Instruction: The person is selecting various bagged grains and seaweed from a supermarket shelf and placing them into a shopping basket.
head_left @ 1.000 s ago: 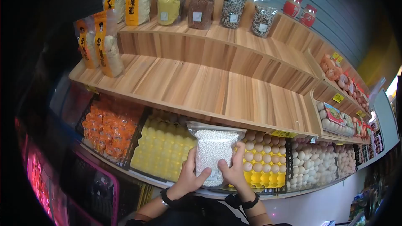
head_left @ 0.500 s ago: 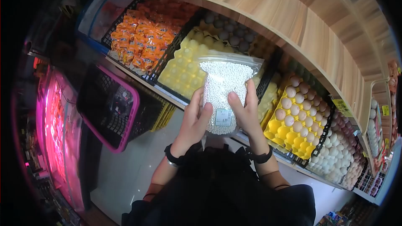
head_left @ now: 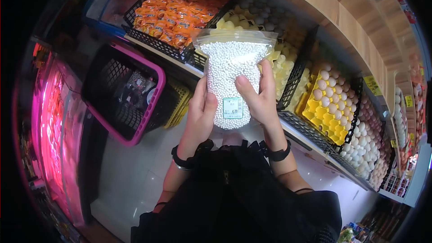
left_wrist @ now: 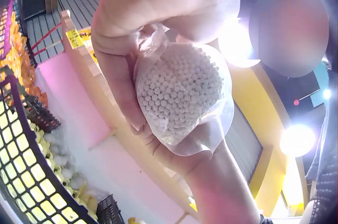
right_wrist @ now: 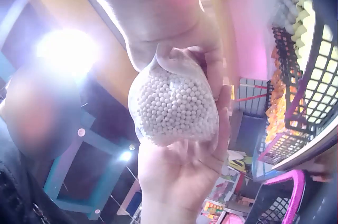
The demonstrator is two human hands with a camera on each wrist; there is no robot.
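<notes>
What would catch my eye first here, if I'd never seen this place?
Probably the clear bag of small white beads, held up between both hands in the middle of the head view. Next, perhaps, the pink-rimmed black basket to its left, then the bright yellow egg tray to its right, partly filled with eggs.

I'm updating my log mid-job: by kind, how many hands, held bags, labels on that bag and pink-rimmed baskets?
Left hand and right hand: 2
Held bag: 1
Bag label: 1
Pink-rimmed basket: 1
Total: 5
</notes>
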